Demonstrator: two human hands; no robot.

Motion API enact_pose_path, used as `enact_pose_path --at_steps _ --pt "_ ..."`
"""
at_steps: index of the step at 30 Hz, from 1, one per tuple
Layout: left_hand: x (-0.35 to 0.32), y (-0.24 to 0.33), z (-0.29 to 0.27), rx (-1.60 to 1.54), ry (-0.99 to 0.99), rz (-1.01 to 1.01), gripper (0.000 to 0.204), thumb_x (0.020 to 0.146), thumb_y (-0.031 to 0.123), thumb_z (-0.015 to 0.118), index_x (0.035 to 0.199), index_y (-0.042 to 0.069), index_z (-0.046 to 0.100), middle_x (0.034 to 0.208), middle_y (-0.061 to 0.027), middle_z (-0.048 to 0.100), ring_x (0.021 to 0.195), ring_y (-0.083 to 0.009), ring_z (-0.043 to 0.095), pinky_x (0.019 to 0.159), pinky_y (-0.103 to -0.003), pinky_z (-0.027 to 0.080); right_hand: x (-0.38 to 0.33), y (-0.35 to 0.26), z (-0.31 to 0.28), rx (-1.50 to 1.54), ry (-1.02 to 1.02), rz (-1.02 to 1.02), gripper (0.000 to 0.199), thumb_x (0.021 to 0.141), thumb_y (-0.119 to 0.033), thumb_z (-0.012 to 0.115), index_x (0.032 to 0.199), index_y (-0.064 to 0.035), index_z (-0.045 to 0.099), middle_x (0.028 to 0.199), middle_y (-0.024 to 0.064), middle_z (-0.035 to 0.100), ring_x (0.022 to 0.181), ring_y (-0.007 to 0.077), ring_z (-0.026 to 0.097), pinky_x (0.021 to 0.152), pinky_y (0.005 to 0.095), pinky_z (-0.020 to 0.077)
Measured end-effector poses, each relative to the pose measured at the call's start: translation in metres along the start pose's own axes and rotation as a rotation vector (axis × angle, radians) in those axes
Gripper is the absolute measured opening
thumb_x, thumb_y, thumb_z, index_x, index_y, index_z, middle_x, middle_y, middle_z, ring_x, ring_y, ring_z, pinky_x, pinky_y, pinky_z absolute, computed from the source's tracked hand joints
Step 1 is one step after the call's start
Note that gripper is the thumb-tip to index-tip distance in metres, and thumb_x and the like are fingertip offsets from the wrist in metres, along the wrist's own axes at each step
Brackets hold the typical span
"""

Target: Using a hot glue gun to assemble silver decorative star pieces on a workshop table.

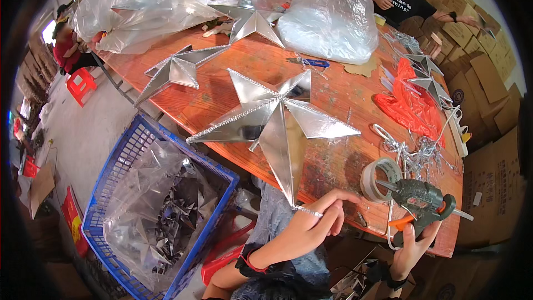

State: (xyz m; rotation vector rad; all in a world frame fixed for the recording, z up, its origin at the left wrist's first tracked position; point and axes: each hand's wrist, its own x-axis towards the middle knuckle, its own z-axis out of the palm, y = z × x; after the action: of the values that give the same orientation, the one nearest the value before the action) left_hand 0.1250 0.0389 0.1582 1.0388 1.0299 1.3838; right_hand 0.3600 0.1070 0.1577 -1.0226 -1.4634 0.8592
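Note:
A large silver star (276, 112) with raised folded faces lies on the wooden table, glittery silver trim along some of its ridges. From its lowest point a short end of trim (308, 210) reaches onto my left hand (313, 225). That hand is closed beside this tip, fingers curled; whatever they hold is hidden. My right hand (413, 247) grips a dark green hot glue gun (419, 200) with an orange trigger, at the table's near right edge. A glue stick sticks out of its back. The nozzle points left, in front of a roll of clear tape (380, 180).
More silver stars (179, 69) and clear plastic bags (328, 19) cover the far table (222, 83). A blue cutter (316, 63), red plastic bag (408, 103) and tangled trim (425, 155) lie around. A blue crate (216, 180) stands at left. Across the table sits a person (394, 0).

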Motion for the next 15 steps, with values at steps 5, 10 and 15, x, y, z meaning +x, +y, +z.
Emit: enact_pose_path --at_steps 5,10,15 --pt "-0.014 -0.010 -0.006 -0.073 0.068 -0.067 0.026 0.098 0.012 0.039 0.122 0.002 0.046 0.074 -0.0025 0.051 0.067 -0.0077 0.050 0.062 -0.022 0.043 -0.001 -0.003 0.000 0.013 0.000 0.018 0.074 0.078 0.005 0.056 0.142 0.0028 0.020 0.135 0.0119 0.039 0.115 0.0189 0.044 0.099 0.0317 0.0327" --pt "-0.044 -0.018 -0.007 0.107 0.306 -0.086 0.034 0.091 0.003 0.051 0.124 0.001 0.045 0.086 -0.0043 0.058 0.066 -0.0052 0.051 0.055 -0.019 0.041 -0.009 0.004 -0.006 -0.030 0.006 0.025 0.076 0.076 0.004 0.057 0.143 0.0027 0.019 0.135 0.0123 0.039 0.115 0.0196 0.044 0.100 0.0316 0.0324" --pt "-0.055 -0.009 -0.010 0.432 0.503 -0.079 0.035 0.086 0.001 0.057 0.120 0.000 0.050 0.093 -0.0047 0.062 0.059 -0.0020 0.047 0.052 -0.017 0.038 -0.009 0.003 -0.002 -0.047 0.012 0.054 0.078 0.076 0.004 0.057 0.143 0.0027 0.018 0.135 0.0123 0.039 0.116 0.0196 0.044 0.100 0.0317 0.0322"
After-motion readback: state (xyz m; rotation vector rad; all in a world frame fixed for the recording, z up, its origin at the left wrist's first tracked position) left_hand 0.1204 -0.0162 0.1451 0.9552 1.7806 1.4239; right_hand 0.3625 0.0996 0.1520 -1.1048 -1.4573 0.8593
